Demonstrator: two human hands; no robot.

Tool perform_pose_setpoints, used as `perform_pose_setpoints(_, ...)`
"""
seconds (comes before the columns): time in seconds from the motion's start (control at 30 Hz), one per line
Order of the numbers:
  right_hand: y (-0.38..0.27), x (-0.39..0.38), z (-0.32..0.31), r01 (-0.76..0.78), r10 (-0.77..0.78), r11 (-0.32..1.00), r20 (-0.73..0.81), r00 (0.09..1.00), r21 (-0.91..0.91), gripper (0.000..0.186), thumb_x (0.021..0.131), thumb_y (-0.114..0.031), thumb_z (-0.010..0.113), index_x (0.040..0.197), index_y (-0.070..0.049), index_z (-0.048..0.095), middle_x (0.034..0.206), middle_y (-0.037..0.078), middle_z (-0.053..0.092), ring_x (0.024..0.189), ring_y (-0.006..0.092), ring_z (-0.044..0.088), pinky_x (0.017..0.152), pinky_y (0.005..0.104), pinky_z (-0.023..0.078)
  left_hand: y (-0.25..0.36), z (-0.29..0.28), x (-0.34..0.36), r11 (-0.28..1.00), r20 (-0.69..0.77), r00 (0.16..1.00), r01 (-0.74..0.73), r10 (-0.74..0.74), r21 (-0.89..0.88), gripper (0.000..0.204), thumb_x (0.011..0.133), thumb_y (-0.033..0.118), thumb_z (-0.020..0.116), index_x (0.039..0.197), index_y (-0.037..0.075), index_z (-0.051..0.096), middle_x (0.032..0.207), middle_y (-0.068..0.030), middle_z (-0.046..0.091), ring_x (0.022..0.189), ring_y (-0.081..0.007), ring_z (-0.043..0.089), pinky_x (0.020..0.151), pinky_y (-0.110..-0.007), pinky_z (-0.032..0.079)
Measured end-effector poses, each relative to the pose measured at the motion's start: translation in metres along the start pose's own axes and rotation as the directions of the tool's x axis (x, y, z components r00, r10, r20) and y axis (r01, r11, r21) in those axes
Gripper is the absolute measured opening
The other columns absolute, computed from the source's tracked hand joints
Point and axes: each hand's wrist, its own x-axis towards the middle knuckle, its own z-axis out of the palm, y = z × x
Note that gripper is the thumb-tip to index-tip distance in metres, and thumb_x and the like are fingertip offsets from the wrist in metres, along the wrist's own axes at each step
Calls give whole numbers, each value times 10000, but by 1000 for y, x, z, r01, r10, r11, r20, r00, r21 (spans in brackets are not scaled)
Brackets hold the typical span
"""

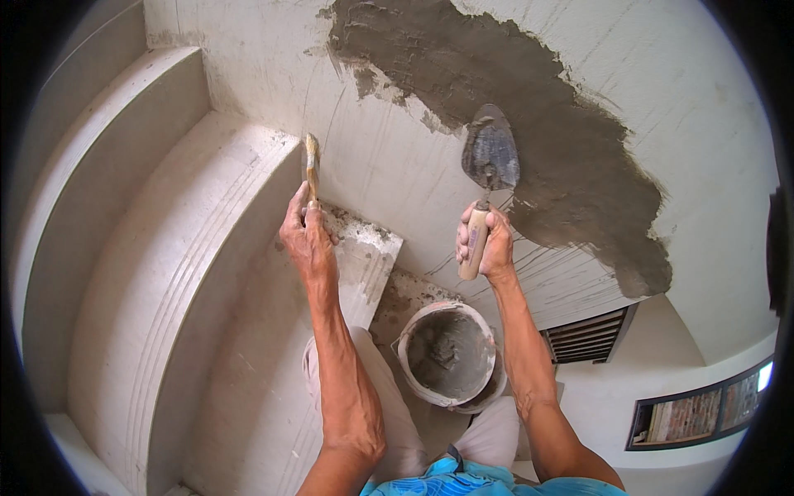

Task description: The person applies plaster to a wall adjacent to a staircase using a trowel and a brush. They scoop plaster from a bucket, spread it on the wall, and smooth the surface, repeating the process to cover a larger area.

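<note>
My left hand (308,236) is closed around a small paintbrush (312,161), its bristles pointing up beside the pale wall (380,157) at the edge of a stair. In my right hand (496,244) is a trowel (490,153), gripped by its wooden handle with the blade upward. Grey mortar smears the blade, which overlaps the lower left border of a wet-looking mortar patch (562,157) on the wall. Whether the blade touches the wall, I cannot tell. Between my knees stands a round bucket (447,354) with grey mortar inside.
Curved stair steps (190,248) rise on the left. A lower step (364,264) with mortar splashes lies below my left hand. Under the bucket, part of another round container (488,393) shows. To the right are a dark slatted vent (585,337) and a dark-framed window (695,413).
</note>
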Motion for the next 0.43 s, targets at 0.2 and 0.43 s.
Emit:
perform_pose_setpoints(0.2, -12, 31, 41, -50, 69, 980, 94, 993, -195, 426, 954, -429, 508, 972, -8, 571, 668, 103, 583, 453, 178, 553, 414, 338, 512, -1, 1, 1, 1000, 6, 1000, -22, 22, -14, 424, 985, 159, 566, 1375, -5, 587, 740, -5, 523, 585, -69, 489, 463, -244, 442)
perform_pose_setpoints(0.43, -21, 53, 39, -108, 128, 973, 86, 988, -206, 412, 965, -420, 487, 981, -22, 593, 669, 107, 600, 473, 190, 589, 426, 348, 540, -8, -3, 5, 1000, 8, 1000, -16, 16, -13, 439, 990, 186, 584, 1393, 13, 578, 744, -12, 533, 589, -75, 506, 467, -247, 452)
